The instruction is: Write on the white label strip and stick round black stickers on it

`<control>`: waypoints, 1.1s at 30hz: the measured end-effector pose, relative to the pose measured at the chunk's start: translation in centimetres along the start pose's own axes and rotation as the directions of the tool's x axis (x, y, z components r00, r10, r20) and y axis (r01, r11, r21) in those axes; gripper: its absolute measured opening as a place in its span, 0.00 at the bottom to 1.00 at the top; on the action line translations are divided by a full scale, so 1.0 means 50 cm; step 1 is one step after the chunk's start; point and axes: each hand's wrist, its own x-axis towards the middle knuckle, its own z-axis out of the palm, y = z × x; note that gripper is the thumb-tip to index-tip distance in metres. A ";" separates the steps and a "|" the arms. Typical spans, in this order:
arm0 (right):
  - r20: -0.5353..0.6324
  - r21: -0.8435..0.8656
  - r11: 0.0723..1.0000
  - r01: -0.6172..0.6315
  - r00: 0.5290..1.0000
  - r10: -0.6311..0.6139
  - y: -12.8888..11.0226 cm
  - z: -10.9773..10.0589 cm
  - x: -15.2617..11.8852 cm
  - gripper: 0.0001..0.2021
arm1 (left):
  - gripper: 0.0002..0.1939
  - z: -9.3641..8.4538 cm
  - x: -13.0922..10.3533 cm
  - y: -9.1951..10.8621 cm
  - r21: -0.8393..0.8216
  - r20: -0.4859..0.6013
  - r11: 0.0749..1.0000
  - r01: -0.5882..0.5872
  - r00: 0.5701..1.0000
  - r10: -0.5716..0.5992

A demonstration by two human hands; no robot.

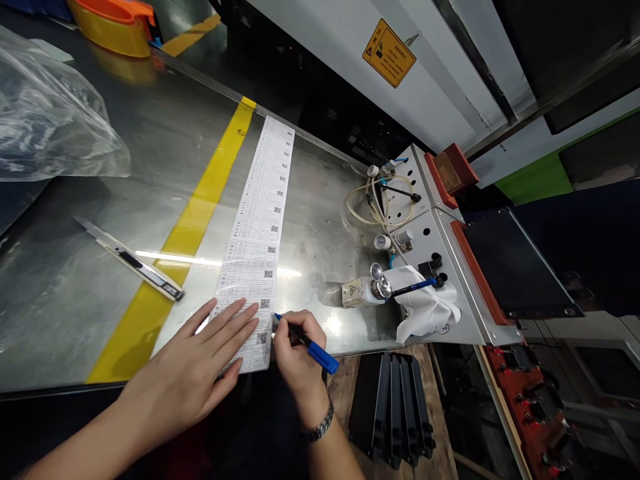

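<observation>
A long strip of printed labels point(253, 220) with small square codes along its right side runs up the metal table. My left hand point(197, 360) lies flat on the strip's near end, its fingers stretched out. Between the fingers of my right hand point(300, 353) is a marker pen point(313, 348) with a blue cap on its rear end. Its blue tip is at the right edge of the strip, near one of the codes; whether it touches the paper I cannot tell. A utility knife point(135, 263) with its blade out rests to the left, across a yellow stripe point(195, 207).
At the left lies a clear plastic bag point(55, 113), with an orange and yellow tape roll point(115, 23) behind. On the right stand a pump bottle point(363, 292), a white cloth point(425, 303) and a grey box point(400, 193) with gauges. Black slotted parts point(393, 407) sit below the table edge.
</observation>
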 end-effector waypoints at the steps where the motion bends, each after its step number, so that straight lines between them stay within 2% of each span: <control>1: -0.005 0.014 1.000 -0.018 1.000 0.018 -0.001 -0.001 0.000 0.05 | 0.28 0.003 -0.005 -0.002 -0.007 -0.010 1.000 -0.012 1.000 0.012; 5: -0.018 0.058 0.997 -0.051 0.998 0.053 -0.002 -0.004 0.001 0.05 | 0.23 0.009 -0.026 -0.006 -0.109 -0.002 0.994 -0.002 1.000 0.002; 7: -0.018 0.068 0.996 -0.059 0.998 0.060 -0.001 -0.003 0.001 0.05 | 0.24 0.007 -0.026 -0.005 -0.131 0.002 0.991 0.026 1.000 -0.026; 11: -0.011 0.071 0.996 -0.060 0.998 0.061 0.000 -0.002 -0.002 0.04 | 0.31 -0.001 -0.005 0.003 -0.071 0.012 0.997 0.040 0.999 -0.039; 18: -0.007 0.021 0.999 0.037 0.999 -0.037 0.009 0.003 -0.003 0.03 | 0.29 -0.001 0.004 0.019 -0.189 -0.003 0.969 0.157 0.987 -0.161; 24: -0.001 -0.025 0.993 0.115 0.993 -0.115 0.009 0.007 -0.001 0.03 | 0.32 0.001 0.002 0.016 -0.146 0.000 0.983 0.112 0.994 -0.114; 28: -0.003 -0.014 0.992 0.124 0.992 -0.124 0.007 0.006 -0.002 0.03 | 0.31 -0.001 0.005 0.020 -0.220 -0.013 0.959 0.178 0.983 -0.185; 33: -0.007 0.006 0.993 0.118 0.993 -0.118 0.011 0.007 -0.002 0.03 | 0.31 -0.001 0.005 0.020 -0.239 -0.014 0.955 0.177 0.982 -0.186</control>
